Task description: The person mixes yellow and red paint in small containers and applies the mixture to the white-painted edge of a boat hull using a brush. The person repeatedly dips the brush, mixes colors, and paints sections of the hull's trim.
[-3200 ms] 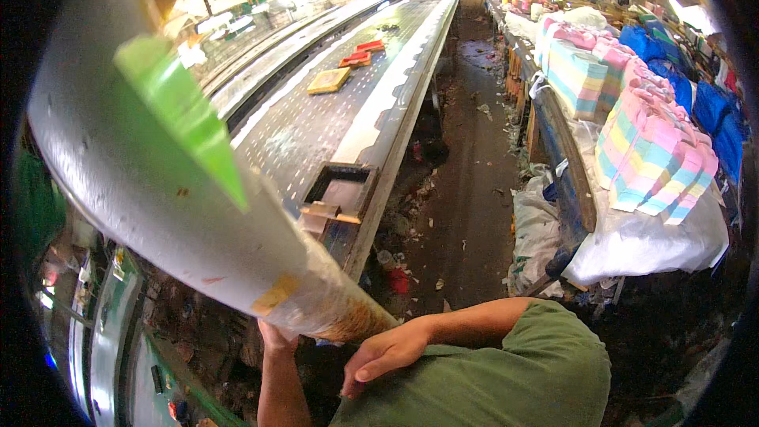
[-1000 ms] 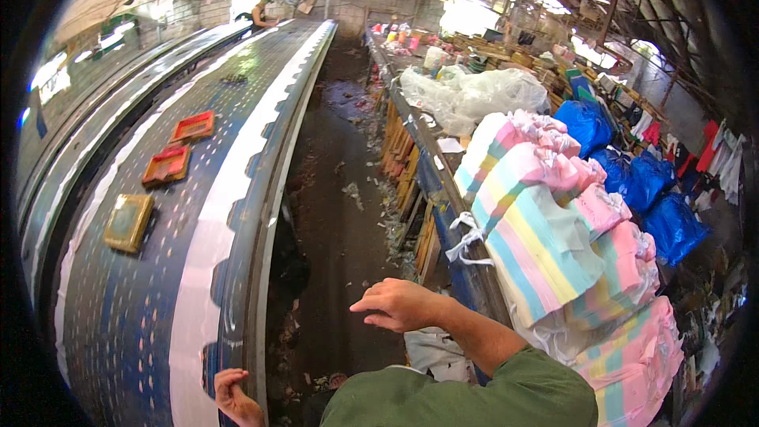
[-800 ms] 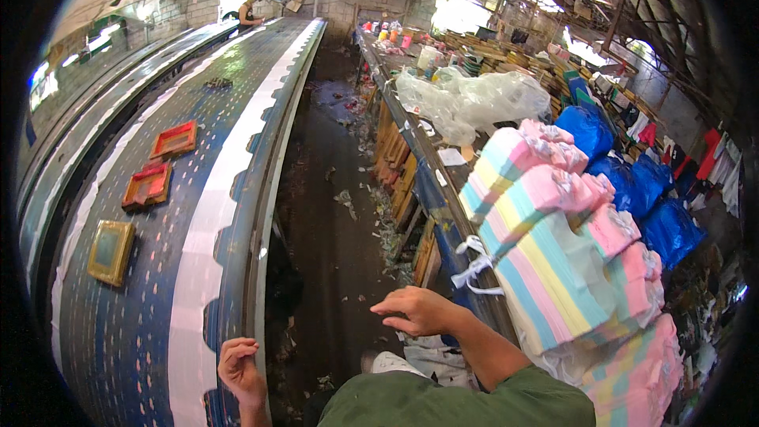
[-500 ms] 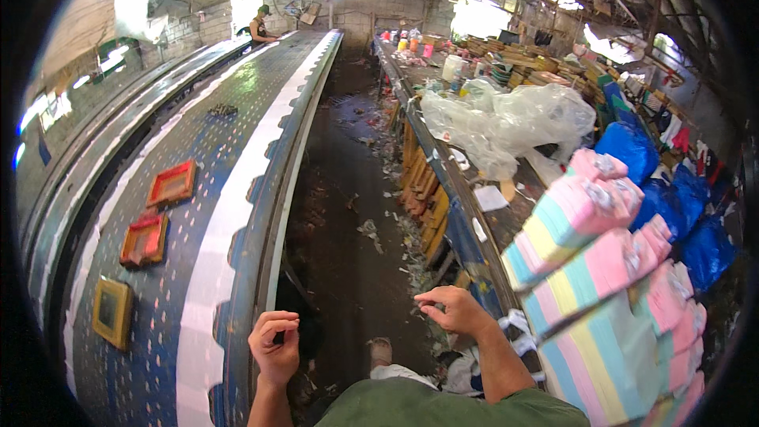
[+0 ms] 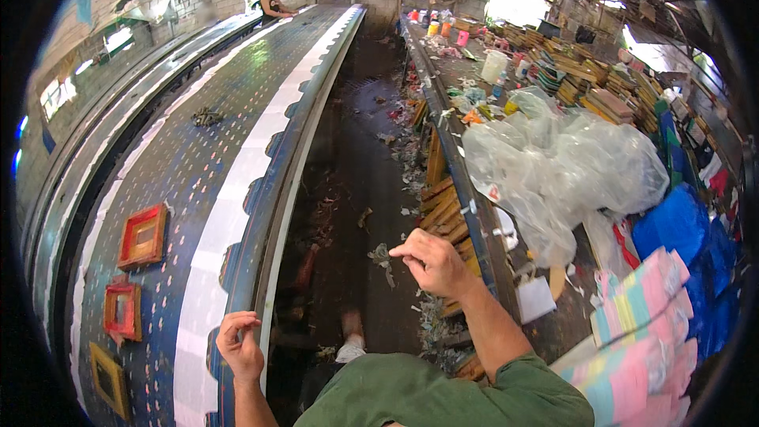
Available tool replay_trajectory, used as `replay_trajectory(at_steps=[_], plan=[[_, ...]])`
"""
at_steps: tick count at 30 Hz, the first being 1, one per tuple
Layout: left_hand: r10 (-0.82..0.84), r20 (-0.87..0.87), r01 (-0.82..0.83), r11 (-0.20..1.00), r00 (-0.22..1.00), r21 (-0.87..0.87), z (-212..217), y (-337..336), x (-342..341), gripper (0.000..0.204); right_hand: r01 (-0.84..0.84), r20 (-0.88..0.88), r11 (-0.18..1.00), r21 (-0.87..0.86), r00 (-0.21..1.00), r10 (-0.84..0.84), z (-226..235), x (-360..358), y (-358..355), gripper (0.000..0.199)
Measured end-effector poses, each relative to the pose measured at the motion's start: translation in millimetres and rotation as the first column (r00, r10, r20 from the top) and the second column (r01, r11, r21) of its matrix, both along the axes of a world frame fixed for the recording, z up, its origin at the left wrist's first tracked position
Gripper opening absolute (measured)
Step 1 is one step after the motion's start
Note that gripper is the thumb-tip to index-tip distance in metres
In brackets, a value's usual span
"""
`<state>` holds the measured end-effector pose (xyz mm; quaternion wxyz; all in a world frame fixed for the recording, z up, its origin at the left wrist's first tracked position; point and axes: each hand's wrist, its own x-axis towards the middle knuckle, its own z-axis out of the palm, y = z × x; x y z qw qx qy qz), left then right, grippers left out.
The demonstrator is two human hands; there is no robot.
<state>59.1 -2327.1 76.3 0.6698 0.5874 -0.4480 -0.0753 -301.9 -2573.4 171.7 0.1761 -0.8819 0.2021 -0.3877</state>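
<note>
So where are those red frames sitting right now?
In the head view, two red frames lie on the long blue printed table at the person's left, just ahead of the left hand.

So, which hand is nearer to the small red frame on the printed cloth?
Left. The left hand is just beside the small red frame, at the cloth's edge; the right hand is across the aisle.

The person wears a green shirt (image 5: 443, 391) with short sleeves. Both arms are bare. The left hand (image 5: 239, 345) and right hand (image 5: 433, 262) have no gloves on
</note>
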Motion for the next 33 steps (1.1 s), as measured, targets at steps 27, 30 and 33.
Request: replay_trajectory(at_steps=[27, 30, 33], plan=[[-0.271, 0.333, 0.300, 0.953, 0.903, -0.038, 45, -988, 131, 0.036, 0.429, -0.199, 0.825, -0.368, 0.830, -0.520, 137, 15, -862, 0.023], [-0.224, 0.312, 0.230, 0.973, 0.923, 0.018, 48, -1067, 163, 0.037, 0.395, -0.222, 0.853, -0.342, 0.848, -0.482, 138, 37, -973, 0.023], [-0.123, 0.348, 0.153, 0.986, 0.929, -0.062, 33, -1140, 204, 0.027, 0.293, -0.246, 0.880, -0.374, 0.884, -0.398, 134, 69, -1077, 0.015]])
